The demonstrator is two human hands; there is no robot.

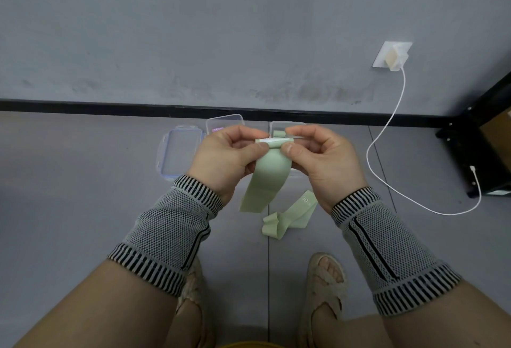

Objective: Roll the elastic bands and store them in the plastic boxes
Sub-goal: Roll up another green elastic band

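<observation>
Above the grey floor (pixel 83 209), between the wall and our feet, we hold a pale green elastic band (pixel 265 179) in both hands. Our left hand (pixel 226 157) pinches the left end of the band's upper edge between thumb and curled fingers; our right hand (pixel 320 159) pinches the right end the same way. Between the two thumbs the upper edge is turned over into a narrow, tight roll, with a whitish face showing along the fold. Below the roll the band hangs as a flat, matte, wide strip, slanting down toward our left, with its lower end free above the floor.

A second green band (pixel 290 216) lies on the floor just below our right wrist. It is loosely folded at its near end and carries a printed "30" near its far end.

Beyond our hands, close to the black skirting (pixel 110 105), stand two clear plastic boxes. The left box (pixel 225 122) shows a purple item inside. The right box (pixel 284 126) is partly hidden behind our fingers, and a small green roll (pixel 278 134) shows at its rim. A clear lid (pixel 179 151) with bluish edges lies flat on the floor left of the boxes.

At the wall's right side, a white charger (pixel 394 56) sits in a socket, and its cable (pixel 387 132) runs down across the floor.
</observation>
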